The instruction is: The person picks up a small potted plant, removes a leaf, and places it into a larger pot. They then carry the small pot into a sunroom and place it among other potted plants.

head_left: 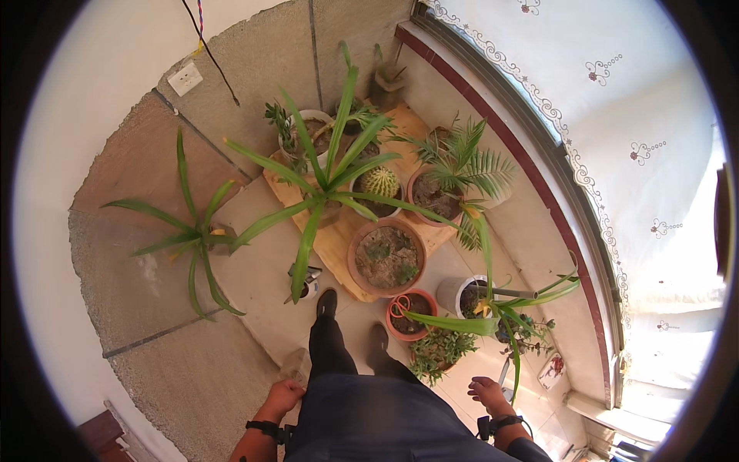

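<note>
My left hand (286,395) hangs beside my left hip with its fingers curled closed. Whether anything is inside it is hidden. Just beyond it shows a pale, see-through container (295,363); I cannot tell if they touch. To the right of my body, my right hand (487,394) is held out with its fingers loosely bent and apart, nothing in them. A slim whitish object (504,373) lies near those fingers, apparently behind them. In front of my feet, a wide terracotta pot (357,269) of dry soil sits on a wooden board (332,262).
A round cactus (380,183), a palm-like plant (481,165) and long-leaved plants (327,189) crowd the board. An orange pot (406,335), a white pot (446,294) and a leafy low plant (440,351) stand nearby. Another long-leaved plant (202,235) leans leftward. A patterned curtain (639,154) hangs right.
</note>
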